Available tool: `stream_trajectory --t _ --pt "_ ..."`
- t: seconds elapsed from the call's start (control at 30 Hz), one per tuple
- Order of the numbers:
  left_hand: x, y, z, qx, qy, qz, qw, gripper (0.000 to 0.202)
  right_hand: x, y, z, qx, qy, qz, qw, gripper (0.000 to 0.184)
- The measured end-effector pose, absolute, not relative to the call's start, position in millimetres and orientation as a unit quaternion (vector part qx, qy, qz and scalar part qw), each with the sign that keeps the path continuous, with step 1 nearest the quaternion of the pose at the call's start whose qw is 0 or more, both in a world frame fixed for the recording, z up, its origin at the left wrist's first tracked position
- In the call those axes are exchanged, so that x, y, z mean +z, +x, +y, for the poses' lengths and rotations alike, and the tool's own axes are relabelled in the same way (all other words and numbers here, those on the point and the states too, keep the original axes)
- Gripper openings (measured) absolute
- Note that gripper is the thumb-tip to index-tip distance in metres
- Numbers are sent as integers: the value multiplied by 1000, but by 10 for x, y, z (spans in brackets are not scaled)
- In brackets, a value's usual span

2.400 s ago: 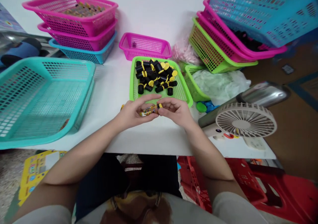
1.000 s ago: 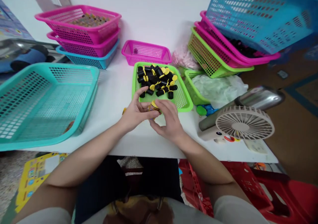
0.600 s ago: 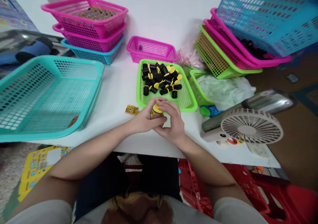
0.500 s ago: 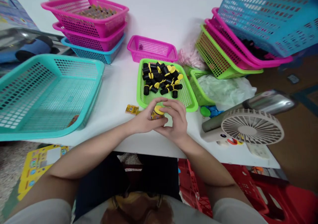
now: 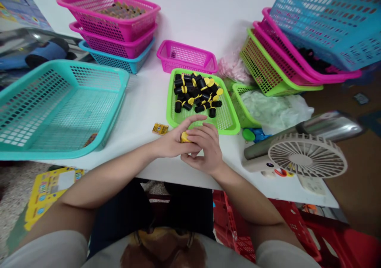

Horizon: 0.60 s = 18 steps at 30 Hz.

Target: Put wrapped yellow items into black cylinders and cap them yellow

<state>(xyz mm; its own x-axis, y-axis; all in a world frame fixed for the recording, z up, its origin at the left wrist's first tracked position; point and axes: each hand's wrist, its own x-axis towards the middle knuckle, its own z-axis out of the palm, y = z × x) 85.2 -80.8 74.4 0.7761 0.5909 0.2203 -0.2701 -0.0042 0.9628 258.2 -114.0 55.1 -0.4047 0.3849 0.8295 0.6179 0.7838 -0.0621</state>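
Both forearms reach forward from the near edge of the white table (image 5: 143,97) and meet just over it. The left hand (image 5: 170,144) lies palm inward, its fingers curled to the right. The right hand (image 5: 205,151) faces it, fingers bent over the left fingertips. Together they pinch a little tube (image 5: 184,137), pressed between the fingertips of both hands so that only its yellow cap shows. Just left of the hands, a small yellow sticker (image 5: 160,128) lies flat on the table. Right behind the knuckles sits a shallow green tray (image 5: 222,120), close to the fingers, with a heap of black and yellow caps (image 5: 196,93) in its far half. A big teal basket (image 5: 59,109) fills the left side. On the near right a beige fan (image 5: 308,159) lies face up against a metal flask (image 5: 327,125). Further back are a small green basket (image 5: 239,101) with a plastic bag (image 5: 276,107), a small pink basket (image 5: 186,56), and stacked baskets (image 5: 113,26) at the far left. A leaning pile of baskets (image 5: 282,64) stands at the far right.
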Motion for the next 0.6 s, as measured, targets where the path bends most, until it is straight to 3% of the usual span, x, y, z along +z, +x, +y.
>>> stream_trajectory --t 0.4,0.47,0.6 --pt "726 804 -740 291 702 52 648 76 544 2592 -1091 -165 -251 -818 490 38" --pt "736 838 -733 343 733 95 580 68 532 2602 -1059 -187 -254 -810 495 39" --pt "767 838 -818 530 749 226 326 41 545 2700 -987 -248 -283 -779 502 41"
